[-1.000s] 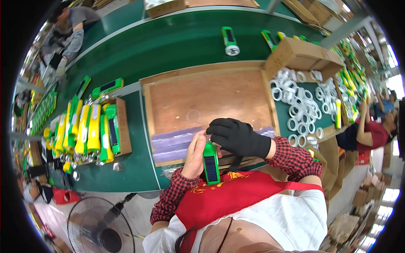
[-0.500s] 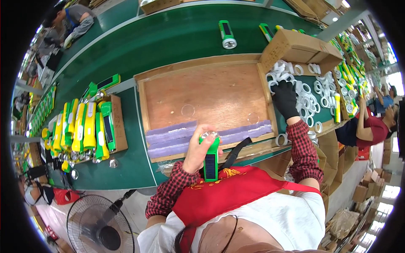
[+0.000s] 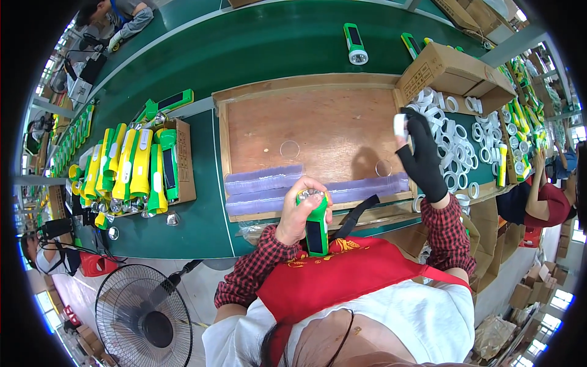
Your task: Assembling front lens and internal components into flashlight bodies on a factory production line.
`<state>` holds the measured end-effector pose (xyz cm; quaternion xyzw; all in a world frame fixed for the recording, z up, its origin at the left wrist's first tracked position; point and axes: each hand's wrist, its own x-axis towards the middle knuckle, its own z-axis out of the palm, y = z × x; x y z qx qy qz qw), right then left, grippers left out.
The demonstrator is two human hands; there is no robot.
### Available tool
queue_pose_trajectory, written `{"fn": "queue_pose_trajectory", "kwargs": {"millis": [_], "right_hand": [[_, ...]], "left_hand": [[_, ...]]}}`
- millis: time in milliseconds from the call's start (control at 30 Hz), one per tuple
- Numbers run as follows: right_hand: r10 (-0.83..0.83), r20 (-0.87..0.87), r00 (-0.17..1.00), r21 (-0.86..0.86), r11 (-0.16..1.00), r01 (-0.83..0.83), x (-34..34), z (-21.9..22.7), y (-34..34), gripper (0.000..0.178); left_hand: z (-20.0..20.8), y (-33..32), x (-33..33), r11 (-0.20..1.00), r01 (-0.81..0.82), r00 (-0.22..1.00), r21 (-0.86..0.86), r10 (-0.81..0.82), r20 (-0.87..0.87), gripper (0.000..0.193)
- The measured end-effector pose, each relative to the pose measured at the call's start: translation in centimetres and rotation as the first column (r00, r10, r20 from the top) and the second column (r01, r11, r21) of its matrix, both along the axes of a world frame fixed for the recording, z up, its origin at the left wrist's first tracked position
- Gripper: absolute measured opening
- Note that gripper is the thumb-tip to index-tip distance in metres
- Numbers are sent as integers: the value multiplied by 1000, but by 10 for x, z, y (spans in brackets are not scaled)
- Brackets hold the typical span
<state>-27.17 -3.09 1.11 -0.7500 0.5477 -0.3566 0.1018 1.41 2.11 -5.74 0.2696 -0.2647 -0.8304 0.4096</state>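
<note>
My bare left hand (image 3: 298, 211) is wrapped round the head of a green flashlight (image 3: 317, 231) with a dark panel along its body; the lens end points up and away from me. My right hand (image 3: 424, 160), in a black glove with bare fingertips, pinches a white ring (image 3: 400, 125) above the right edge of a shallow wooden tray (image 3: 330, 131). Beside that hand lies a heap of white rings (image 3: 454, 144). Purple-tinted rows of stacked clear discs (image 3: 263, 191) line the tray's near side, and a loose clear disc (image 3: 290, 149) lies on its wood.
A cardboard box of yellow and green flashlights (image 3: 185, 165) stands at left. One finished-looking flashlight (image 3: 355, 46) lies on the green table beyond the tray. An open carton (image 3: 449, 70) sits behind the rings. A fan (image 3: 147, 318) stands lower left; other people work at both sides.
My right hand has lifted out of the ring heap and moved left, now with a white ring in its fingers. My left hand keeps its hold on the flashlight; the whole view has shifted slightly.
</note>
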Motion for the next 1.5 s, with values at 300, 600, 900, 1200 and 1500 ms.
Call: {"fn": "queue_pose_trajectory", "kwargs": {"millis": [300,600,900,1200,1500], "right_hand": [[475,468,745,237,745,-624,107,-12,37,29],[573,318,755,49,786,-617,120,-14,52,16],[424,149,893,-32,905,-424,117,-18,52,37],[218,314,924,-99,976,-197,112,3,20,31],[364,256,895,209,883,-419,87,32,-6,52]], "left_hand": [[15,6,0,994,109,993,-5,-109,-47,46],[4,13,7,973,221,975,-70,-220,25,87],[-19,2,-4,978,152,988,-140,-146,51,82],[51,-36,0,892,438,879,-111,-399,262,29],[49,-42,1,804,594,796,-26,-582,165,38]]}}
